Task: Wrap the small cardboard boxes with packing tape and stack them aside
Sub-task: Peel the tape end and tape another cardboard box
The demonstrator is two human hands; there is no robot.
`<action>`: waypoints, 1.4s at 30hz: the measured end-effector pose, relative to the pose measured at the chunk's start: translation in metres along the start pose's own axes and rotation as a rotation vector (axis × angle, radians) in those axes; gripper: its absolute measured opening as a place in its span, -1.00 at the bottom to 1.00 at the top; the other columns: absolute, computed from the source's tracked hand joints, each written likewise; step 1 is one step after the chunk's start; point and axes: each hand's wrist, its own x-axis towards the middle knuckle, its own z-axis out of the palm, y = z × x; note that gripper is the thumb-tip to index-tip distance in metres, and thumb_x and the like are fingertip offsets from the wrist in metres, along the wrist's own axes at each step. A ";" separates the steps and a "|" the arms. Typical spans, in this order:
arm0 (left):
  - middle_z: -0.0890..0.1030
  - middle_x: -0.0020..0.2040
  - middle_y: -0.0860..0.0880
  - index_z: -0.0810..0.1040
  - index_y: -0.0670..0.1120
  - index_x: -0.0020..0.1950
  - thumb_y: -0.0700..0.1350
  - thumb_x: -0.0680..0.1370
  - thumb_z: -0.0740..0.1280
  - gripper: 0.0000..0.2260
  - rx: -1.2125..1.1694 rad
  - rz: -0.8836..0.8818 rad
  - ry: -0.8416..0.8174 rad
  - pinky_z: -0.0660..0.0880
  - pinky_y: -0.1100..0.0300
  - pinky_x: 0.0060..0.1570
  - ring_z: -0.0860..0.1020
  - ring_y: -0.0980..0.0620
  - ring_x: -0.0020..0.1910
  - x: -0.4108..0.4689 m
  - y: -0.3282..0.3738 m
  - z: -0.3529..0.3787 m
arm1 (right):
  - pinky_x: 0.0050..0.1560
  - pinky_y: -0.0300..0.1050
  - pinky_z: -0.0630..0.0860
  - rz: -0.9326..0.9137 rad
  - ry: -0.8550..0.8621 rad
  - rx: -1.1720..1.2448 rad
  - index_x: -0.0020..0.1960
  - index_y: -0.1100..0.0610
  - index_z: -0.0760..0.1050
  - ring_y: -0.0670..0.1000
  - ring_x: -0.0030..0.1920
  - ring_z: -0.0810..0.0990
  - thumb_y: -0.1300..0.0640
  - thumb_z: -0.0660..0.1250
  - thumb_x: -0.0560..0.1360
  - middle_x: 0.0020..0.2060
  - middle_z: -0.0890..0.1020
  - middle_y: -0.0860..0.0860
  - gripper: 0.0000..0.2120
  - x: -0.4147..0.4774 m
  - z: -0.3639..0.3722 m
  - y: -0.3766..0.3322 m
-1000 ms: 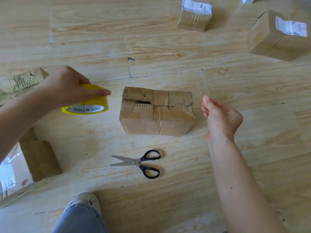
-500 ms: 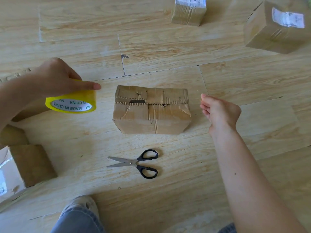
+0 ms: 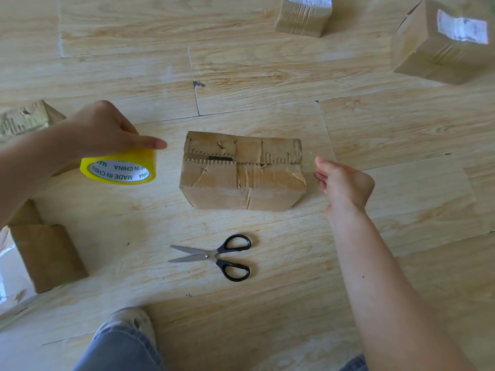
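A worn cardboard box (image 3: pixel 242 180) with a torn top seam lies on the wooden floor in the middle. My left hand (image 3: pixel 104 129) grips a yellow roll of clear packing tape (image 3: pixel 119 167) just left of the box, forefinger stretched over the roll's top. My right hand (image 3: pixel 344 183) hovers at the box's right end with fingers bunched, pinching what looks like the clear tape end (image 3: pixel 308 156), seen only as a faint glint. The strip over the box is barely visible.
Black-handled scissors (image 3: pixel 214 257) lie open on the floor in front of the box. Two taped boxes (image 3: pixel 302 17) (image 3: pixel 439 46) with labels sit at the far right. More boxes (image 3: pixel 47 255) and torn cardboard (image 3: pixel 24 117) are at the left. My shoe (image 3: pixel 126 324) is near the bottom.
My left hand has drawn the tape roll slightly leftward, away from the box. My right hand has stayed beside the box's right end.
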 end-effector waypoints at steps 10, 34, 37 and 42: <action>0.60 -0.36 -0.10 0.65 0.01 -0.26 0.45 0.07 0.33 -0.43 -0.003 -0.053 -0.032 0.35 0.22 -0.45 0.55 -0.03 -0.36 -0.006 0.011 0.020 | -0.26 -0.31 0.51 -0.025 0.010 -0.089 -0.27 0.12 0.59 -0.16 -0.36 0.63 0.23 0.49 0.43 -0.35 0.65 -0.04 -0.86 -0.004 0.003 0.019; 0.57 -0.44 0.00 0.69 0.04 -0.26 0.54 0.04 0.23 -0.35 -0.035 0.026 -0.005 0.37 0.23 -0.49 0.54 0.02 -0.40 -0.026 -0.001 0.056 | 0.40 -0.08 0.30 -0.986 -0.004 -0.736 0.40 0.26 0.39 0.09 0.38 0.41 0.18 0.23 0.61 0.36 0.47 0.14 -0.62 -0.061 0.023 0.032; 0.57 -0.44 -0.07 0.68 0.00 -0.33 0.57 0.03 0.20 -0.31 -0.026 0.027 -0.017 0.42 0.14 -0.44 0.55 -0.04 -0.39 -0.029 -0.002 0.061 | 0.54 -0.03 -0.07 -1.161 -0.523 -1.058 0.56 0.12 0.09 0.04 0.55 0.06 -0.04 0.08 0.66 0.56 0.12 0.06 -0.46 -0.092 0.046 0.049; 0.53 -0.47 -0.04 0.66 0.01 -0.37 0.50 0.12 0.27 -0.43 -0.061 0.005 0.005 0.37 0.20 -0.46 0.50 0.02 -0.43 -0.036 -0.001 0.071 | 0.55 0.05 -0.17 -1.245 -0.682 -1.380 0.59 0.02 -0.07 -0.01 0.57 -0.14 -0.24 -0.06 0.63 0.58 -0.07 -0.03 -0.38 -0.108 0.069 0.071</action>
